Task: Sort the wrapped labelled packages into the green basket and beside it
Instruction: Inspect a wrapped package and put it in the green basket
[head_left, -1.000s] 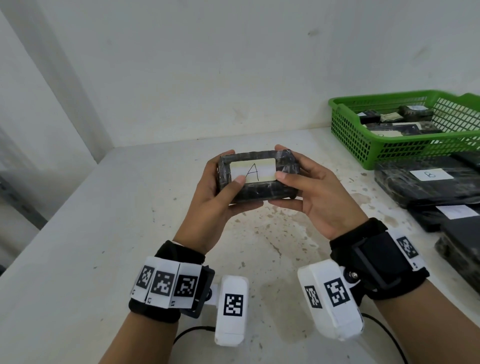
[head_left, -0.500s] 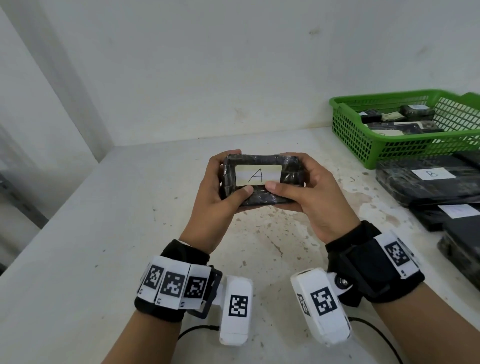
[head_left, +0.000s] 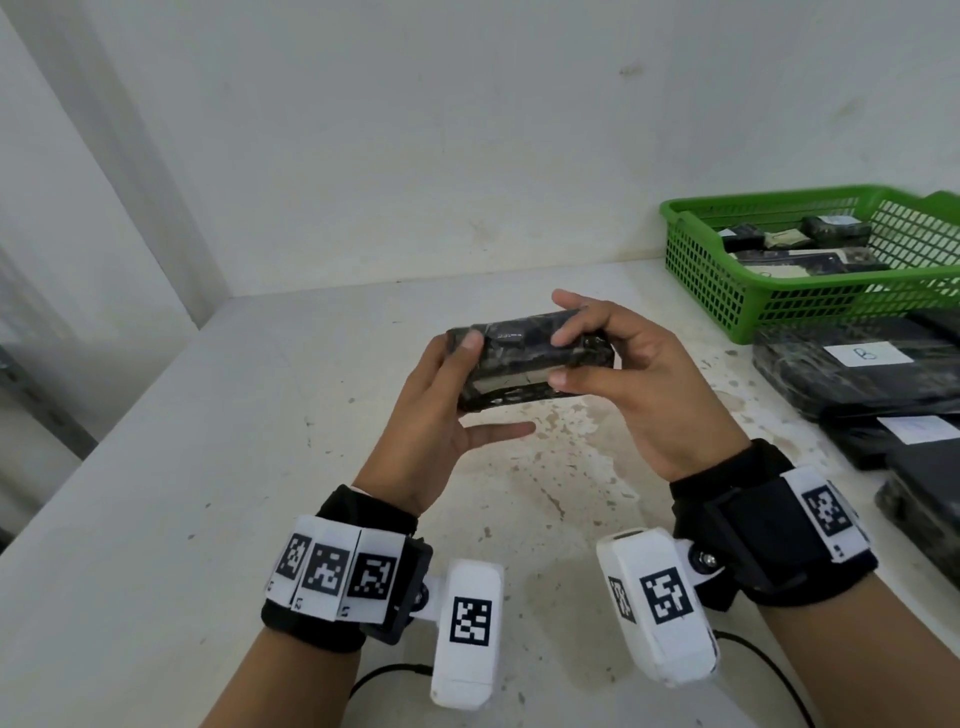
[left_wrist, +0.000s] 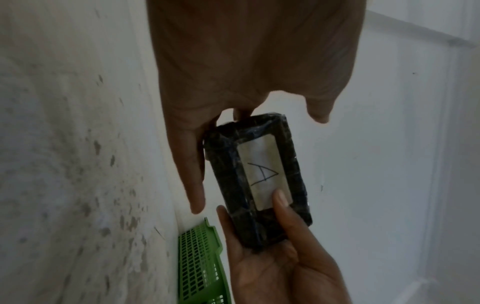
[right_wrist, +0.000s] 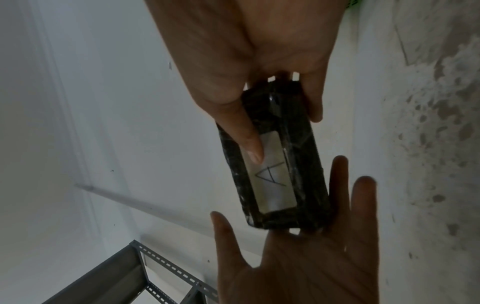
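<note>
A small black-wrapped package (head_left: 524, 358) with a white label marked A (left_wrist: 262, 174) is held above the table between both hands. My right hand (head_left: 613, 374) pinches its right end, thumb on the label (right_wrist: 253, 152) and fingers behind. My left hand (head_left: 441, 400) touches the left end with straight fingers (right_wrist: 363, 195) and its thumb spread free below. In the head view the label face is tipped down towards me and mostly hidden. The green basket (head_left: 701, 270) stands at the far right and holds several wrapped packages (head_left: 789, 244).
In front of the basket lie larger black packages, one labelled B (head_left: 852, 364), and others (head_left: 914, 431) towards the right edge. The stained white table (head_left: 260, 467) meets walls at the back and left. A grey metal rack (right_wrist: 155, 267) stands off the left.
The package has tilted so its A label no longer faces up. My left thumb came off the label and that hand opened out. My right hand shifted its pinch over the top.
</note>
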